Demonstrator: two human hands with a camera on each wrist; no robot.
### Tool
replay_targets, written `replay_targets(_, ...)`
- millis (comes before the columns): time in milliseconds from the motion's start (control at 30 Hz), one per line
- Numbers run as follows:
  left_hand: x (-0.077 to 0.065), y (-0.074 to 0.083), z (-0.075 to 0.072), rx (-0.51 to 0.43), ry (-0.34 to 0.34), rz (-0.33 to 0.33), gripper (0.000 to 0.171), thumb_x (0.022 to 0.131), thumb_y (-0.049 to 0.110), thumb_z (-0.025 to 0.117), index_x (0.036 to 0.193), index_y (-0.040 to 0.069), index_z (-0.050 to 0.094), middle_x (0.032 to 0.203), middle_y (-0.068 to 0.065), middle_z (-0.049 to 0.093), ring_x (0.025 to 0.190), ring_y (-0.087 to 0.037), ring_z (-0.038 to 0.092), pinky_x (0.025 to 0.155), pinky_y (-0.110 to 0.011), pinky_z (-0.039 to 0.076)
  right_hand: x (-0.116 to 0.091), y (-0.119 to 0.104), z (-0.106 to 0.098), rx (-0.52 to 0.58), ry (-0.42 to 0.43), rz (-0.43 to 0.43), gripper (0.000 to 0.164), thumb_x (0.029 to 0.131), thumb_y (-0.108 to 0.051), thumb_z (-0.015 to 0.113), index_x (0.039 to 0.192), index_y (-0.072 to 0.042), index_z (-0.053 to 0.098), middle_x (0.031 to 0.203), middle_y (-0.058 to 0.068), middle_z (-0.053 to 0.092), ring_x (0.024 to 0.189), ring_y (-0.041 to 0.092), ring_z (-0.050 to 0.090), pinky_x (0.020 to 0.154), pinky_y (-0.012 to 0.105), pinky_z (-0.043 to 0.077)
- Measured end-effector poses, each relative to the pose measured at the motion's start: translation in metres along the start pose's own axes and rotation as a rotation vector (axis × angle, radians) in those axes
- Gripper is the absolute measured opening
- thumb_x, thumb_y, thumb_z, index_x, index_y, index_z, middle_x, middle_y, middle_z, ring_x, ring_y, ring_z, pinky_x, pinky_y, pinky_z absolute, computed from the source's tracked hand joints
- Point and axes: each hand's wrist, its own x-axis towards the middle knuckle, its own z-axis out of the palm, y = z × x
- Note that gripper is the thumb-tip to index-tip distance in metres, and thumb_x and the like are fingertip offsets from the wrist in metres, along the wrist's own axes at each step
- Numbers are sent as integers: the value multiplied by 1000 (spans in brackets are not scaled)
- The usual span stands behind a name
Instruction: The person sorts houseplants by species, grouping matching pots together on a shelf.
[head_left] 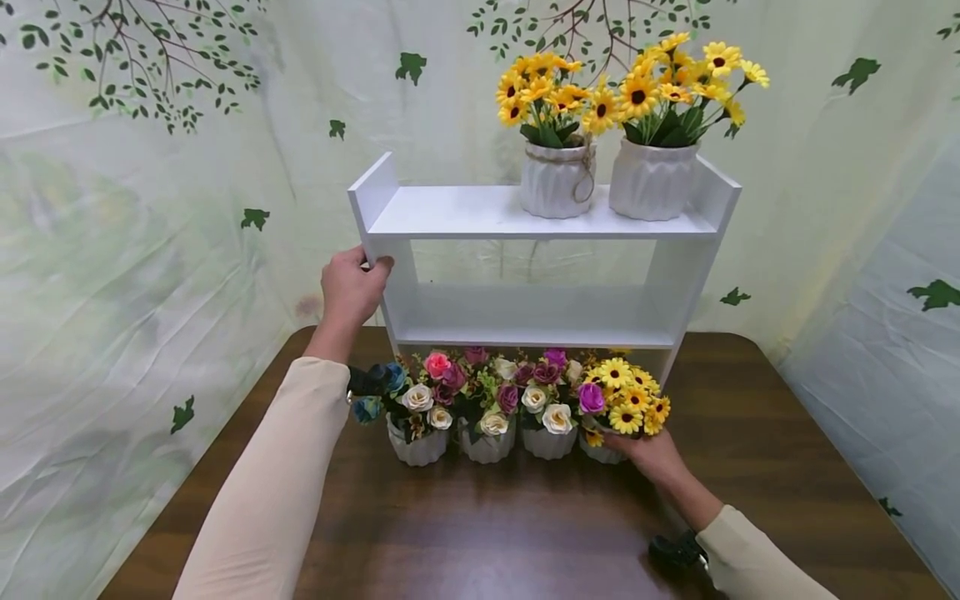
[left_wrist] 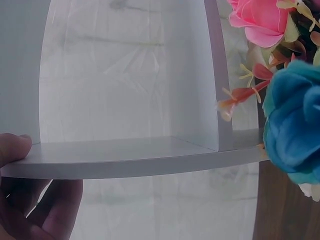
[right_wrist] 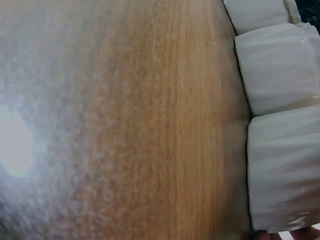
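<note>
A white two-tier shelf (head_left: 525, 337) stands on the table, and my left hand (head_left: 354, 287) grips its left side panel. In the left wrist view the thumb (left_wrist: 15, 147) lies on one face of that panel, fingers on the other. In front of the shelf, several white pots of artificial flowers stand in a row. My right hand (head_left: 654, 457) holds the rightmost one, a pot of yellow daisy-like flowers (head_left: 626, 400), at its right side. Most of its fingers are hidden by pot and petals. Fingertips (right_wrist: 305, 234) show at the edge of a white pot (right_wrist: 285, 170) in the right wrist view.
Two more pots with yellow flowers, one tied with twine (head_left: 557, 179) and one plain (head_left: 654, 179), stand on the top tier's right half. Pots of roses (head_left: 486, 446) fill the row's left and middle. Brown tabletop (head_left: 495, 533) extends in front; a leaf-printed curtain (head_left: 187, 275) hangs behind.
</note>
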Motion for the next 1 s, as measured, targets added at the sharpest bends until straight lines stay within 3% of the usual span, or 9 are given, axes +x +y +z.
replay_targets(267,3,2,1,1,-10,7,39,97,27,54,121,0,67,127,-21,67,114,-38,65,93,-53,55,-1,-5,-16,-70,31,-88,76,81,-19,80,145,-7,39,139,13,54,110,-4,51,92,19,45)
replay_targets(367,5,3,0,-1,-1,11,38,97,26,54,121,0,67,127,-20,67,114,-38,65,93,-53,55,-3,-10,-27,-69,30,-113,75,83,-21,79,145,-7,39,134,6,55,103,-11,52,88,18,48)
replay_targets(600,7,1,1,-4,6,24,36,96,24,55,118,0,69,126,-20,68,114,-38,65,92,-54,55,-17,-28,-52,-58,29,-88,74,86,-28,77,146,-13,36,125,-17,51,107,-8,52,87,15,47)
replay_targets(800,4,0,1,-3,-5,13,37,96,25,54,121,1,68,129,-20,67,117,-38,64,94,-54,54,-29,-44,-69,-72,32,-123,69,89,-29,74,145,-22,35,127,-20,47,112,-5,49,86,12,46)
replay_targets(1000,2,-1,0,3,-1,12,37,96,24,54,122,0,68,129,-20,67,117,-38,64,94,-54,54,-36,-59,-81,12,32,-162,64,88,-16,74,140,-28,38,127,-19,50,112,-3,51,85,11,46)
